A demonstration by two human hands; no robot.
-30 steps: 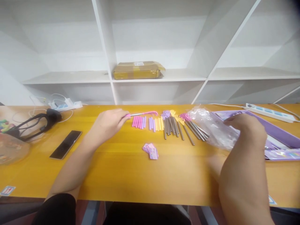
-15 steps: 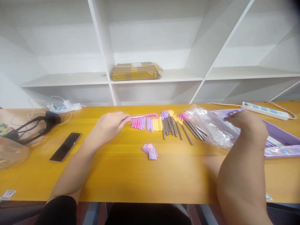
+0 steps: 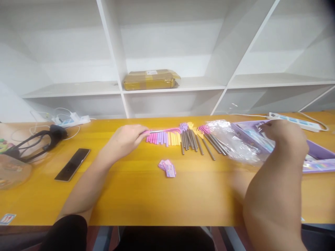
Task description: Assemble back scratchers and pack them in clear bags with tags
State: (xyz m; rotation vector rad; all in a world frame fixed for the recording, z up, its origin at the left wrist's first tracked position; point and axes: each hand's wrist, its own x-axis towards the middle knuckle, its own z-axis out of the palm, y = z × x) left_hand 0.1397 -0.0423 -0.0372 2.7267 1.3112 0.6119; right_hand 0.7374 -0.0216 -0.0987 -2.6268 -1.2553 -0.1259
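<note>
My left hand (image 3: 127,141) is closed around the pink handle end of a back scratcher (image 3: 156,131), whose thin metal rod and pink claw point right. Just under it lies a row of pink, purple and yellow grip tubes (image 3: 162,138). To the right are metal rods with purple and yellow claw heads (image 3: 190,137), then others with pink claws (image 3: 213,139). My right hand (image 3: 284,134) is curled over a purple box (image 3: 320,150) holding clear packaging; its fingertips are blurred and what they grip is unclear. Crumpled clear plastic bags (image 3: 232,141) lie beside the box.
Small pink printed cards (image 3: 167,168) lie mid-table. A phone (image 3: 72,164), a black strapped item (image 3: 39,139) and a plastic bag (image 3: 14,170) are at left. Power strips (image 3: 295,122) with cables sit at the back. A taped cardboard box (image 3: 150,79) stands on the white shelf.
The back scratcher in my left hand has shifted right a little, along with the hand. My right hand has moved right and up over the purple box. The purple tubes now show in an unbroken row.
</note>
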